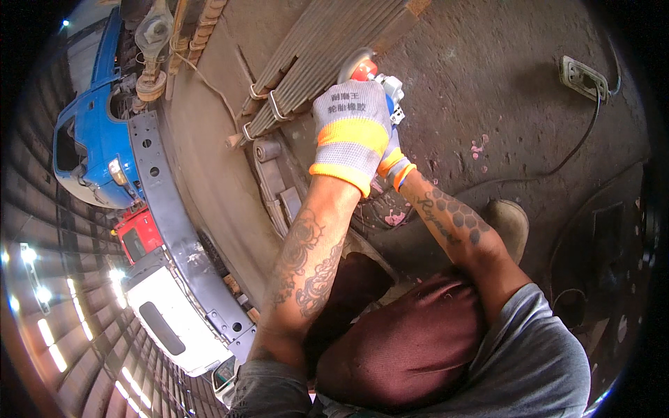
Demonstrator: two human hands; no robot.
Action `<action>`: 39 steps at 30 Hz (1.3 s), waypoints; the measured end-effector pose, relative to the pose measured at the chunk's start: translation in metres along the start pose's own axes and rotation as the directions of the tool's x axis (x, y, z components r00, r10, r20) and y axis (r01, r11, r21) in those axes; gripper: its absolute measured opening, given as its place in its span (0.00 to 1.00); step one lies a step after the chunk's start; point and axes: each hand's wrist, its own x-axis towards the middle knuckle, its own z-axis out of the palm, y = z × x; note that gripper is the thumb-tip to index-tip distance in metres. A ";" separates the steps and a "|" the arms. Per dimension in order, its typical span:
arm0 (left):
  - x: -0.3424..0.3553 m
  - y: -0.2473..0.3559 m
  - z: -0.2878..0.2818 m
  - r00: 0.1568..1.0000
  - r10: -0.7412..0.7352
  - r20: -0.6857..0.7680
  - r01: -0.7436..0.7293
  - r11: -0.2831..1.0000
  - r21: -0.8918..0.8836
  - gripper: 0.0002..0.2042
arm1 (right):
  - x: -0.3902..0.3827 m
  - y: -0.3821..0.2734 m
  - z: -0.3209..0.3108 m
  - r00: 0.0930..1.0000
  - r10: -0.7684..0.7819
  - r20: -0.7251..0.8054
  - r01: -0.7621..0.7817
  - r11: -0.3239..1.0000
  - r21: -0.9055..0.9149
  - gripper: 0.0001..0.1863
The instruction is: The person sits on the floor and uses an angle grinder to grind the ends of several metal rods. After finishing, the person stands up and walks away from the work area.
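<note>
My left hand (350, 115), in a grey glove with orange bands, is closed over the front of an angle grinder (392, 86). Just behind it, my right hand (395, 155), in a similar glove, grips the tool's body and is partly hidden by the left. The grinder has a red-orange head and a round disc (355, 61). That disc is at the edge of a bundle of long grey leaf springs (317, 59) lying on the ground; whether it touches them I cannot tell. Metal clamps (275, 106) wrap around the stack.
A power strip (584, 79) with a dark cord (573, 157) lies on the dirty floor at right. Shorter leaf springs (267, 151) lie near my left forearm. Leftward are a long steel beam (167, 188), a blue truck cab (104, 150) and a white cab (167, 313). My shoe (510, 226) is right.
</note>
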 end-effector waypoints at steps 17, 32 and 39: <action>0.011 0.010 0.003 0.998 -0.053 -0.033 0.055 0.996 0.070 0.15 | -0.014 -0.030 0.018 1.000 -0.006 -0.023 0.001 0.977 -0.215 0.29; 0.013 0.020 -0.015 0.995 -0.074 0.064 0.068 0.993 0.095 0.14 | -0.011 -0.019 0.019 0.996 -0.070 -0.056 0.058 0.979 -0.194 0.29; 0.001 0.002 0.003 0.992 -0.116 0.040 0.115 0.993 0.038 0.15 | -0.019 -0.009 0.011 0.999 0.041 -0.016 -0.044 0.970 -0.238 0.28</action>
